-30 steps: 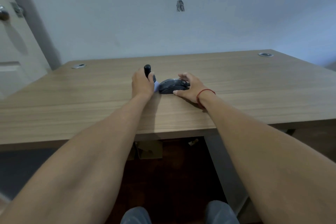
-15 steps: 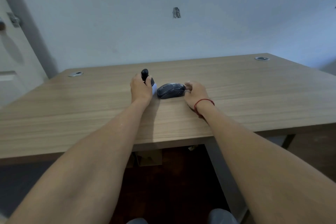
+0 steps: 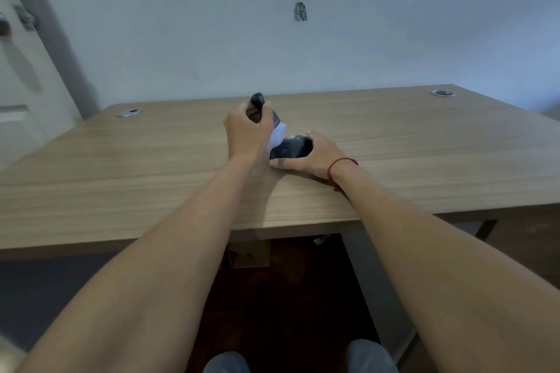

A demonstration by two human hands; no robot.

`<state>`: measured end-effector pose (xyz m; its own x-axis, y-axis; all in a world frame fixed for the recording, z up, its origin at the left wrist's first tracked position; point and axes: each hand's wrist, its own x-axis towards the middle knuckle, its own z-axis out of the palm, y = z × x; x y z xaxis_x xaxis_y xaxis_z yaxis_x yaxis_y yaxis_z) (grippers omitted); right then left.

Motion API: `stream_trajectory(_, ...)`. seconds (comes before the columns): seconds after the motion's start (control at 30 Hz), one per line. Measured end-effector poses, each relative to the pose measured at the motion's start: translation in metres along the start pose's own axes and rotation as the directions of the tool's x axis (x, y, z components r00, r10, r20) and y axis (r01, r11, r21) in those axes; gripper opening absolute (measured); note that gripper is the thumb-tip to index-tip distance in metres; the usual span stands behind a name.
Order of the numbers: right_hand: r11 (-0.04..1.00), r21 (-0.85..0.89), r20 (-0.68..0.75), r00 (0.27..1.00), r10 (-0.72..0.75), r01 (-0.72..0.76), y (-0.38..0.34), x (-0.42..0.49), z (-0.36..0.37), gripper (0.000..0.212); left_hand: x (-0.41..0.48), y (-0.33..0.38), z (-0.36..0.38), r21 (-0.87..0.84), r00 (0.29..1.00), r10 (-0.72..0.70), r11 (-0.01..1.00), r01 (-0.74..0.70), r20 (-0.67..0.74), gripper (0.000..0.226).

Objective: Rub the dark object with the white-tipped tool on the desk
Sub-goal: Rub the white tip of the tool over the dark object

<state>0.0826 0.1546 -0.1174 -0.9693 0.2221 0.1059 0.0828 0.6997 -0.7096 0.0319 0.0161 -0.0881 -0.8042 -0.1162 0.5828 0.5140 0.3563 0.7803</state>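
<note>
Dark rounded plastic object (image 3: 290, 147), seemingly a computer mouse, lay flat on the wood-grain desk (image 3: 424, 148), its long axis running roughly left to right between the hands. The right hand (image 3: 312, 156) cupped its right end, thumb and fingers partly spread around it. Just left of it, the left hand (image 3: 247, 130) was closed around the dark-handled, white-tipped tool (image 3: 272, 123), tilted so the handle pointed up and away and the white tip touched the object's left end. Beyond the hands stood a pale wall (image 3: 272, 48).
</note>
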Motion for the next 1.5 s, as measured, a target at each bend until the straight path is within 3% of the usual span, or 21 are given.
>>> stream_trajectory(0.13, 0.999, 0.001, 0.000, 0.999, -0.039, 0.039, -0.001, -0.002, 0.001, 0.086, -0.009, -0.024, -0.001, 0.214, 0.996, -0.012, 0.977, -0.007, 0.088, 0.028)
stream_trajectory(0.2, 0.999, 0.013, 0.002, 0.999, -0.045, 0.045, -0.001, -0.001, 0.001, 0.085, -0.009, -0.030, -0.004, 0.234, 0.994, -0.020, 0.972, -0.005, 0.104, 0.030)
stream_trajectory(0.37, 0.999, 0.008, 0.011, 0.999, -0.036, 0.036, -0.002, 0.002, 0.000, 0.083, 0.003, 0.004, 0.004, 0.034, 0.998, 0.021, 0.999, -0.023, 0.052, 0.032)
stream_trajectory(0.53, 0.997, -0.022, -0.052, 0.996, -0.071, 0.070, 0.000, 0.003, 0.002, 0.082, -0.004, -0.010, 0.009, 0.183, 0.993, 0.008, 0.983, -0.030, 0.120, 0.030)
stream_trajectory(0.77, 0.998, 0.031, -0.007, 0.998, -0.056, 0.057, 0.003, 0.003, 0.001, 0.088, 0.004, 0.018, 0.013, 0.121, 0.976, 0.104, 0.984, -0.128, 0.192, 0.026)
stream_trajectory(0.9, 0.998, 0.015, -0.029, 0.998, -0.058, 0.058, 0.004, 0.001, 0.004, 0.089, -0.004, -0.013, 0.010, 0.185, 0.987, -0.026, 0.983, -0.004, 0.158, 0.028)
stream_trajectory(1.07, 0.998, 0.007, -0.055, 0.997, -0.057, 0.057, 0.002, 0.006, 0.006, 0.086, 0.000, -0.001, 0.011, -0.050, 0.995, -0.086, 0.995, 0.088, 0.057, 0.020)
stream_trajectory(1.13, 0.998, 0.001, -0.061, 0.996, -0.064, 0.064, 0.004, 0.006, 0.006, 0.090, 0.002, -0.001, 0.015, -0.028, 0.991, -0.068, 0.997, 0.072, 0.119, 0.023)
stream_trajectory(1.27, 0.998, 0.016, -0.063, 0.996, -0.060, 0.061, 0.006, 0.003, 0.007, 0.094, -0.004, -0.018, 0.010, 0.199, 0.982, -0.055, 0.980, 0.018, 0.183, 0.027)
stream_trajectory(1.37, 0.998, 0.028, -0.058, 0.997, -0.058, 0.060, 0.007, 0.007, 0.007, 0.081, -0.001, -0.008, 0.009, 0.064, 0.995, -0.043, 0.997, 0.037, 0.091, 0.029)
stream_trajectory(1.43, 0.998, 0.040, -0.043, 0.998, -0.055, 0.057, 0.008, 0.009, 0.005, 0.075, 0.004, 0.006, 0.015, -0.031, 0.995, -0.009, 0.999, 0.012, 0.102, 0.027)
stream_trajectory(1.5, 0.996, 0.055, -0.029, 0.997, -0.065, 0.067, 0.009, 0.010, 0.004, 0.072, 0.004, 0.009, 0.019, 0.053, 0.983, 0.046, 0.997, -0.056, 0.178, 0.030)
